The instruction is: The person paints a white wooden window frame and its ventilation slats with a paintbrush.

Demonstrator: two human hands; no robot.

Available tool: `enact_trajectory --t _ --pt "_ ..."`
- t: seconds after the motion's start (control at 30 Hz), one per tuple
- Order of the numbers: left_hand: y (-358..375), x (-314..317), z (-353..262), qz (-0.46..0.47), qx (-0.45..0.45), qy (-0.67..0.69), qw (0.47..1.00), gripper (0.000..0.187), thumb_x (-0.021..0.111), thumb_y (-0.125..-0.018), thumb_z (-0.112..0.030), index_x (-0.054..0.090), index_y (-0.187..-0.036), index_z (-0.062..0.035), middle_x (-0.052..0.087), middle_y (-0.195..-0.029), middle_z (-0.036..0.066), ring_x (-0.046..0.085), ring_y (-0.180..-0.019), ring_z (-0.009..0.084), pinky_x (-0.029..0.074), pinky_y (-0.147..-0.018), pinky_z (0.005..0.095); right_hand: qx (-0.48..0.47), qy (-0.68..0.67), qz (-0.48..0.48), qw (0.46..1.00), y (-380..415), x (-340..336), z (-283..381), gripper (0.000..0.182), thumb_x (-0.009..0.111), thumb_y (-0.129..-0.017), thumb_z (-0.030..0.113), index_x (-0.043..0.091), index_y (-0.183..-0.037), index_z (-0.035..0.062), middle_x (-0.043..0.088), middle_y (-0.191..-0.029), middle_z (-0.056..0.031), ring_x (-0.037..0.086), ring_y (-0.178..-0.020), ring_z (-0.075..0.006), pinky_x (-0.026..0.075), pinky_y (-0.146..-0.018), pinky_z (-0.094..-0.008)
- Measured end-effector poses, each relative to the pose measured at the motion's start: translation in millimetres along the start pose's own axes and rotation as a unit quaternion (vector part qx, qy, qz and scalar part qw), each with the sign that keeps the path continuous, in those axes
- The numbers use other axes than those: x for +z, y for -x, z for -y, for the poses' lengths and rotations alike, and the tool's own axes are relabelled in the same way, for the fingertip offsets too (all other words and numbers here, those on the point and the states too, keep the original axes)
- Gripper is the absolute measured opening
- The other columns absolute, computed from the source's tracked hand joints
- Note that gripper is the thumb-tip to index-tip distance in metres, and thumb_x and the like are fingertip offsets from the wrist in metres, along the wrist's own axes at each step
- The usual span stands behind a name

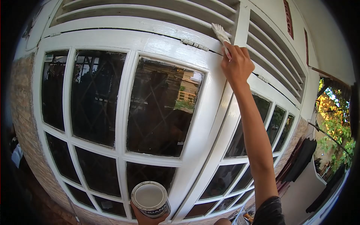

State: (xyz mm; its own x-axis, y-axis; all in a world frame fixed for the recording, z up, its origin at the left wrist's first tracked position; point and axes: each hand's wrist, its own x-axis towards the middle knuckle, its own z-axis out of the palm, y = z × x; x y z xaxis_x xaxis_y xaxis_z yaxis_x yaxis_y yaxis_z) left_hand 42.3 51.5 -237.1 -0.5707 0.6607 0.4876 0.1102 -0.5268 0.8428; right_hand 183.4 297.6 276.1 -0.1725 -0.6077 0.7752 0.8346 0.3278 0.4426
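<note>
In my raised right hand [237, 64] is a paintbrush [222, 34], its white, paint-covered bristles pointing up at the slatted vent above the window. The fingers are closed around its handle, near the right end of the vent's slats [150, 12]. Low in the view, my left hand [148, 219] is wrapped round a paint can [150, 198], which is lidless, with white paint inside and a dark label. The can is held in front of the white window frame [152, 160]. Most of the left hand's fingers are hidden by the can.
Dark glass panes [161, 108] fill the white frames, with metal hinges [195, 45] along the top. A second window [258, 112] stands to the right. Dark clothes [300, 159] hang at far right near green plants [337, 142]. A brick-patterned wall [26, 101] borders the left.
</note>
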Motion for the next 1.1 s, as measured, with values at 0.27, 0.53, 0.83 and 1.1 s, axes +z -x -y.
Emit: enact_trajectory --t 0.27,0.53,0.83,1.1 --pt "-1 -4 -1 0.001 -0.009 0.019 1.0 0.126 0.101 -0.055 -0.019 0.022 -0.153 -0.0034 0.05 -0.138 0.018 0.056 -0.123 0.0286 0.047 -0.103 0.0415 -0.043 0.034 -0.017 0.998 -2 5 -15 0.045 0.077 -0.069 0.007 0.074 -0.112 0.0225 0.07 -0.085 0.0049 0.067 -0.081 -0.017 0.053 -0.061 -0.0319" --pt "-1 1 5 0.009 -0.028 0.056 0.998 0.127 0.101 -0.054 -0.017 0.023 -0.153 -0.0047 0.051 -0.137 0.017 0.056 -0.123 0.0276 0.047 -0.104 0.0412 -0.029 0.018 0.044 0.998 -6 8 -22 0.029 0.076 -0.077 0.011 0.075 -0.104 0.0209 0.071 -0.087 0.0038 0.068 -0.082 -0.0179 0.053 -0.061 -0.0339" --pt "2 -9 -6 0.016 -0.014 0.035 0.999 0.125 0.1 -0.055 -0.015 0.022 -0.152 -0.0055 0.052 -0.135 0.016 0.057 -0.121 0.0268 0.048 -0.104 0.0407 0.026 -0.038 0.029 0.998 -14 -3 -38 0.025 0.078 -0.081 0.015 0.078 -0.105 0.0211 0.07 -0.081 0.0009 0.068 -0.075 -0.0195 0.052 -0.061 -0.0346" --pt "0 -6 -2 0.032 -0.006 0.065 0.997 0.127 0.1 -0.056 -0.016 0.02 -0.154 -0.0045 0.051 -0.137 0.017 0.056 -0.123 0.0277 0.047 -0.103 0.0409 0.01 -0.025 0.007 1.0 -9 -11 -14 0.022 0.079 -0.081 0.015 0.078 -0.102 0.0196 0.069 -0.079 -0.0004 0.066 -0.071 -0.0201 0.051 -0.06 -0.0339"
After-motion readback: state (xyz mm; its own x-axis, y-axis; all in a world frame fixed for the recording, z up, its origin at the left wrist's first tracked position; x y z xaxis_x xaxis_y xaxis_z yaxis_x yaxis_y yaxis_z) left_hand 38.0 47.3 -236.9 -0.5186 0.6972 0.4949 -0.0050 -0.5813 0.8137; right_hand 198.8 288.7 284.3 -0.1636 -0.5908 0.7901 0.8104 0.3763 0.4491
